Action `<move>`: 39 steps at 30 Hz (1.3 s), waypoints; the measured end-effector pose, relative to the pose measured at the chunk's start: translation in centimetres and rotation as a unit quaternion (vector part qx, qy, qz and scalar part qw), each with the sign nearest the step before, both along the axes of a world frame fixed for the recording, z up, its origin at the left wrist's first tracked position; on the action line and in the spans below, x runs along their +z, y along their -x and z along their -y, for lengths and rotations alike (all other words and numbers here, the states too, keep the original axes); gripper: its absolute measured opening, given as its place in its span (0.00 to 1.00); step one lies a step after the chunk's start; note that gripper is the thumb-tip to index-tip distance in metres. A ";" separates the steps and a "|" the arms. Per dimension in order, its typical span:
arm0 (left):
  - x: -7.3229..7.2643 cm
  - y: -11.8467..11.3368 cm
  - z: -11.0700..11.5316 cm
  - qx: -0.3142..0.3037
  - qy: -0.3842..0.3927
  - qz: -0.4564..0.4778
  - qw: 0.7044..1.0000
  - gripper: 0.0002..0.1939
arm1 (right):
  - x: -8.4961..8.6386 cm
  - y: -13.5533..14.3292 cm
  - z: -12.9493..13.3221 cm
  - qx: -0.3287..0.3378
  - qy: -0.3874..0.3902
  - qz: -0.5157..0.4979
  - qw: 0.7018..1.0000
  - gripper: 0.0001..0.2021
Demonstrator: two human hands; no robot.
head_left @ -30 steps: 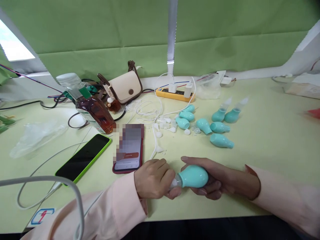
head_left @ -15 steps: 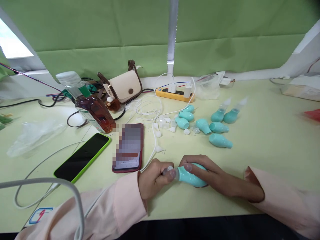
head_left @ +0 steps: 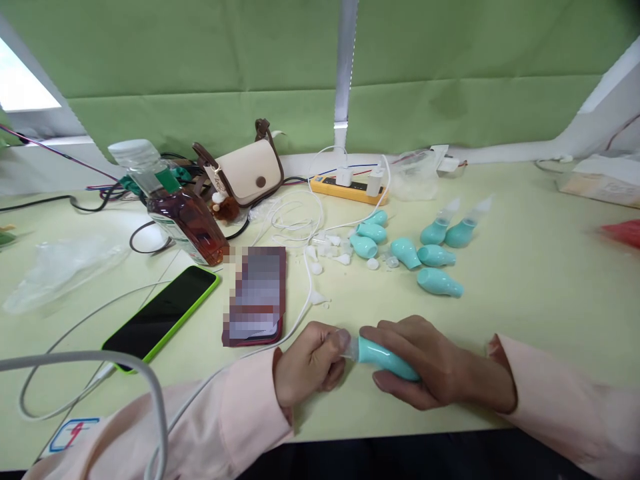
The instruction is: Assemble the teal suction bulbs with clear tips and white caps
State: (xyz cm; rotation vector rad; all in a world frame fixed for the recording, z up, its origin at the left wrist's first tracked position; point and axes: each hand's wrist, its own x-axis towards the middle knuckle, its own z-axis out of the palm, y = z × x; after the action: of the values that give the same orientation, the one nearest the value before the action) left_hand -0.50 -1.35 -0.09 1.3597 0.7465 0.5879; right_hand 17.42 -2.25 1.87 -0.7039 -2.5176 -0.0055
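We count one teal squeeze bulb (head_left: 385,358) with a clear nozzle (head_left: 352,349) at its narrow end, held between two hands near the front edge of the pale green table (head_left: 540,280). Left hand (head_left: 311,361): closed, thumb and curled fingers pinching the nozzle (we cannot make out its far end, hidden by the thumb). Right hand (head_left: 427,363): curved round the bulb from above, thumb on the near side, fingers on the far side. Beyond the hands we list six loose teal bulbs (head_left: 440,283) lying on their sides, two teal bulbs with frosted tips (head_left: 461,232) standing upright, and small white and clear plastic parts (head_left: 343,259) scattered beside the loose ones. Leftward we note a phone in a dark red case (head_left: 283,280), a phone in a lime-green case (head_left: 163,312) and a bottle of amber liquid (head_left: 193,227).
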 end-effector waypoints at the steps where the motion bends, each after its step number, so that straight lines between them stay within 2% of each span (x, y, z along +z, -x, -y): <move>1: 0.3 0.1 0.0 0.006 -0.041 -0.027 0.999 0.24 | 0.0 -0.1 -0.1 0.007 -0.017 0.017 1.000 0.14; 3: 0.7 0.2 0.0 0.020 -0.129 -0.085 0.988 0.21 | 0.1 -0.3 -0.1 0.018 0.003 0.027 0.999 0.15; 4: 0.9 0.3 0.1 0.028 -0.170 -0.113 0.979 0.20 | 0.2 -0.3 0.0 0.013 0.043 0.023 0.999 0.14; 6: 1.1 0.4 0.1 0.045 -0.241 -0.158 0.957 0.17 | 0.6 -0.3 0.3 -0.025 0.167 0.008 0.986 0.13; 9: 0.9 0.5 0.2 0.053 -0.313 -0.183 0.930 0.15 | 0.9 0.0 0.8 -0.095 0.357 -0.039 0.928 0.11; 11: 0.6 0.5 0.2 0.049 -0.357 -0.187 0.914 0.14 | 0.7 0.4 0.9 -0.116 0.464 -0.102 0.872 0.11; 12: 0.4 0.6 0.2 0.051 -0.384 -0.186 0.903 0.13 | 0.6 0.6 0.8 -0.118 0.520 -0.141 0.834 0.12; 15: 0.1 0.6 -0.1 0.059 -0.481 -0.181 0.856 0.12 | 0.0 1.2 0.3 -0.091 0.682 -0.235 0.687 0.15; 17: 0.0 0.8 -0.4 0.048 -0.527 -0.180 0.829 0.11 | -0.1 1.5 -0.2 -0.060 0.758 -0.251 0.599 0.16; 19: -0.1 0.9 -0.7 0.031 -0.537 -0.180 0.824 0.11 | 0.0 1.7 -0.6 -0.037 0.803 -0.237 0.545 0.16; 20: -0.1 1.0 -0.8 0.025 -0.529 -0.176 0.830 0.11 | 0.1 1.7 -0.8 -0.027 0.812 -0.224 0.538 0.16; 21: -0.1 1.0 -0.9 0.024 -0.508 -0.173 0.843 0.11 | 0.3 1.6 -0.8 -0.019 0.809 -0.210 0.549 0.17; 22: -0.1 1.0 -1.0 0.029 -0.477 -0.174 0.861 0.12 | 0.4 1.4 -0.8 -0.019 0.786 -0.199 0.585 0.18; 23: 0.0 1.0 -1.1 0.042 -0.438 -0.177 0.880 0.14 | 0.4 1.1 -0.8 -0.029 0.737 -0.191 0.647 0.18; 24: 0.0 1.0 -1.1 0.063 -0.396 -0.182 0.898 0.15 | 0.4 0.9 -0.8 -0.045 0.658 -0.181 0.730 0.18; 25: 0.0 0.9 -1.2 0.086 -0.352 -0.185 0.914 0.17 | 0.3 0.6 -0.7 -0.063 0.549 -0.164 0.817 0.19; 26: 0.1 0.8 -1.1 0.105 -0.313 -0.187 0.925 0.18 | 0.1 0.3 -0.6 -0.078 0.425 -0.137 0.891 0.20; 27: 0.1 0.6 -1.0 0.114 -0.284 -0.186 0.934 0.19 | -0.1 0.1 -0.6 -0.085 0.304 -0.099 0.944 0.19; 28: 0.1 0.5 -0.9 0.116 -0.258 -0.181 0.942 0.19 | -0.2 -0.1 -0.5 -0.086 0.206 -0.053 0.973 0.18; 29: 0.1 0.4 -0.8 0.112 -0.231 -0.173 0.951 0.19 | -0.4 -0.1 -0.5 -0.087 0.143 -0.007 0.986 0.16; 30: 0.2 0.3 -0.6 0.108 -0.204 -0.164 0.959 0.19 | -0.5 0.0 -0.4 -0.095 0.113 0.026 0.989 0.14; 32: 0.2 0.1 -0.2 0.113 -0.166 -0.150 0.968 0.20 | -0.6 0.3 -0.2 -0.128 0.130 0.052 0.982 0.14; 35: 0.5 0.1 0.3 0.134 -0.165 -0.152 0.965 0.20 | -0.2 1.0 0.3 -0.159 0.260 0.009 0.952 0.13; 39: 0.8 0.3 0.2 0.115 -0.193 -0.163 0.961 0.20 | -0.2 1.3 0.3 -0.139 0.429 -0.083 0.889 0.11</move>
State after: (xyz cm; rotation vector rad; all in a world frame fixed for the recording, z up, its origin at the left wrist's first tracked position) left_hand -0.83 -1.54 0.70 1.7702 1.1091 0.7293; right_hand 16.13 -2.58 1.69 -1.3215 -2.1552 1.0697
